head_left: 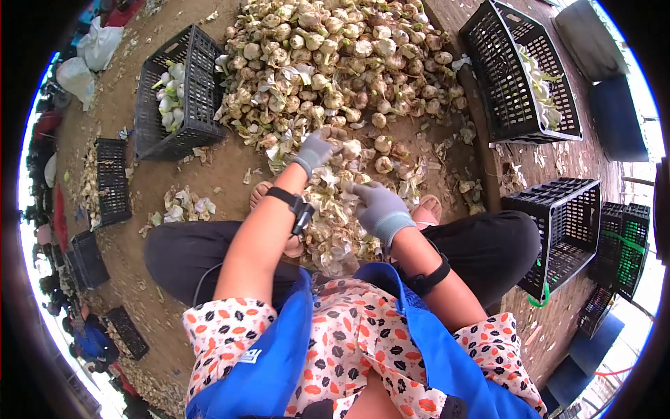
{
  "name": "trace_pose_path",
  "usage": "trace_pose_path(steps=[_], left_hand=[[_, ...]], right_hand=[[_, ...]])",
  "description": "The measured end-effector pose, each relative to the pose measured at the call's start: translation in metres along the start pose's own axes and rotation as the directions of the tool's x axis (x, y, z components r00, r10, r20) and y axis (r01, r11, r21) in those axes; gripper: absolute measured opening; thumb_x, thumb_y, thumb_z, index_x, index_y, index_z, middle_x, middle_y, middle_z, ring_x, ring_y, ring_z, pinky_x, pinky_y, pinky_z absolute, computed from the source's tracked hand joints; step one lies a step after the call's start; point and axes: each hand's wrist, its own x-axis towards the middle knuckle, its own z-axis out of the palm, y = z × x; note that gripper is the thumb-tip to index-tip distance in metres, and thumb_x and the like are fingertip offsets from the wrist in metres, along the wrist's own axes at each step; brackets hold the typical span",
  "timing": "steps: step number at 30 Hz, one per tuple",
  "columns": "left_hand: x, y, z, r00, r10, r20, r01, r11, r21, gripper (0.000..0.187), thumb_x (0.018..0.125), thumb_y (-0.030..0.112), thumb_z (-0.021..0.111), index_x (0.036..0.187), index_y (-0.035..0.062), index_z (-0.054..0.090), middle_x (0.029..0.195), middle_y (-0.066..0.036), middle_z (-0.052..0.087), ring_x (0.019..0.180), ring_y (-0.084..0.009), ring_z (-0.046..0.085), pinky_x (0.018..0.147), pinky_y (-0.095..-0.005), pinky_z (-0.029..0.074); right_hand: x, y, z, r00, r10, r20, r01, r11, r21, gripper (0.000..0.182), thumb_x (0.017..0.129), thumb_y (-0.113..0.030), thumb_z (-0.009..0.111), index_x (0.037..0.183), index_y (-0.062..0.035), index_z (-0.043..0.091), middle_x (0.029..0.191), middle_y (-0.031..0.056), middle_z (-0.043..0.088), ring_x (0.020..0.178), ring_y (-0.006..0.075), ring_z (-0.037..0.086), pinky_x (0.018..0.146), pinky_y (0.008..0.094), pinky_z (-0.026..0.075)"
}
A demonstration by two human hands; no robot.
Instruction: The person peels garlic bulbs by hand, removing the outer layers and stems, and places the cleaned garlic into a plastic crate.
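Observation:
A large heap of unpeeled bulbs (314, 52) covers the ground ahead, with roots and dry skins on many of them. My left hand (319, 149), in a grey glove, reaches to the near edge of the heap, its fingers bent beside a pale bulb (351, 149). Whether it grips that bulb is unclear. Lower and to the right, my right hand (379, 206), also gloved, hovers over loose peelings (338, 234) with its fingers curled; what lies between them is too small to make out. Two more bulbs (384, 165) lie on the ground just beyond it.
A black crate (199, 91) with whitish-green bulbs stands at the left, another (488, 84) at the upper right. A further black crate (551, 202) is beside my right knee. White sacks (101, 45) lie at the upper left. Other people (94, 339) sit at the far left.

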Motion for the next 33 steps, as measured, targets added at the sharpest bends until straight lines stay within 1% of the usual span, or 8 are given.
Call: trace_pose_path(steps=[4, 6, 7, 11, 16, 18, 26, 33], left_hand=[[-0.045, 0.070, -0.038, 0.966, 0.196, 0.167, -0.171, 0.973, -0.153, 0.035, 0.082, 0.001, 0.063, 0.116, 0.0005, 0.054, 0.109, -0.008, 0.063, 0.102, -0.0167, 0.059, 0.092, -0.0294, 0.047], [-0.070, 0.098, -0.043, 0.947, 0.204, 0.249, -0.130, 0.951, -0.282, 0.040, 0.082, -0.002, 0.062, 0.120, 0.0010, 0.052, 0.108, -0.007, 0.062, 0.102, -0.0164, 0.059, 0.092, -0.0298, 0.047], [-0.082, 0.108, -0.043, 0.927, 0.248, 0.281, -0.167, 0.945, -0.282, 0.041, 0.082, -0.002, 0.061, 0.121, 0.0014, 0.052, 0.110, -0.007, 0.062, 0.103, -0.0166, 0.059, 0.092, -0.0301, 0.047], [-0.125, 0.118, -0.028, 0.946, 0.289, 0.145, -0.209, 0.889, -0.408, 0.039, 0.086, 0.000, 0.058, 0.125, 0.0034, 0.049, 0.116, -0.006, 0.058, 0.106, -0.0165, 0.056, 0.093, -0.0303, 0.046], [-0.151, 0.114, -0.001, 0.987, 0.147, -0.060, -0.141, 0.637, -0.758, 0.033, 0.092, 0.016, 0.058, 0.123, 0.0065, 0.053, 0.103, -0.005, 0.063, 0.091, -0.0156, 0.063, 0.083, -0.0305, 0.053], [-0.156, 0.111, 0.004, 0.986, 0.161, -0.042, -0.132, 0.609, -0.782, 0.036, 0.092, 0.016, 0.058, 0.126, 0.0063, 0.052, 0.106, -0.007, 0.063, 0.095, -0.0148, 0.062, 0.085, -0.0288, 0.052], [-0.171, 0.109, 0.019, 0.964, 0.206, -0.166, -0.262, 0.667, -0.698, 0.044, 0.093, 0.004, 0.052, 0.135, -0.0006, 0.040, 0.120, -0.007, 0.057, 0.106, -0.0119, 0.056, 0.092, -0.0243, 0.046], [-0.167, 0.100, 0.023, 0.866, 0.448, -0.224, -0.499, 0.735, -0.458, 0.049, 0.094, 0.000, 0.045, 0.141, -0.0003, 0.030, 0.123, -0.011, 0.056, 0.110, -0.0130, 0.054, 0.094, -0.0234, 0.042]], right_hand=[[0.014, -0.004, -0.010, 0.974, 0.093, -0.207, -0.036, 0.964, 0.264, 0.053, 0.081, -0.043, 0.063, 0.121, -0.0091, 0.054, 0.108, 0.0197, 0.062, 0.100, 0.0360, 0.060, 0.088, 0.0409, 0.046], [0.024, -0.002, -0.004, 0.943, 0.205, -0.263, -0.041, 0.854, 0.519, 0.075, 0.081, -0.051, 0.062, 0.127, 0.0047, 0.042, 0.117, 0.0245, 0.058, 0.109, 0.0336, 0.057, 0.094, 0.0369, 0.042], [0.036, 0.006, 0.008, 0.961, 0.074, -0.267, 0.161, 0.637, 0.754, 0.070, 0.084, -0.043, 0.064, 0.125, 0.0089, 0.042, 0.116, 0.0191, 0.058, 0.108, 0.0253, 0.056, 0.093, 0.0328, 0.042], [0.014, -0.028, -0.013, 0.969, -0.113, -0.218, 0.236, 0.178, 0.955, 0.058, 0.082, -0.017, 0.071, 0.126, 0.0056, 0.042, 0.116, 0.0111, 0.055, 0.104, 0.0146, 0.053, 0.090, 0.0273, 0.043], [0.010, -0.031, -0.002, 0.792, -0.177, -0.585, 0.595, 0.443, 0.671, 0.061, 0.072, -0.012, 0.077, 0.123, 0.0004, 0.046, 0.115, 0.0121, 0.055, 0.102, 0.0210, 0.057, 0.087, 0.0304, 0.046], [0.001, -0.032, -0.009, 0.525, -0.409, -0.746, 0.619, 0.785, 0.005, 0.059, 0.064, -0.010, 0.078, 0.116, -0.0051, 0.051, 0.112, 0.0170, 0.055, 0.097, 0.0314, 0.059, 0.080, 0.0363, 0.049], [-0.003, -0.034, -0.011, 0.446, -0.520, -0.728, 0.599, 0.778, -0.189, 0.052, 0.063, -0.010, 0.080, 0.105, -0.0099, 0.050, 0.108, 0.0176, 0.053, 0.089, 0.0362, 0.059, 0.072, 0.0389, 0.051], [0.000, -0.027, -0.006, 0.502, -0.432, -0.749, 0.648, 0.762, -0.005, 0.052, 0.067, -0.005, 0.078, 0.108, -0.0066, 0.047, 0.107, 0.0156, 0.054, 0.091, 0.0290, 0.060, 0.077, 0.0348, 0.049]])
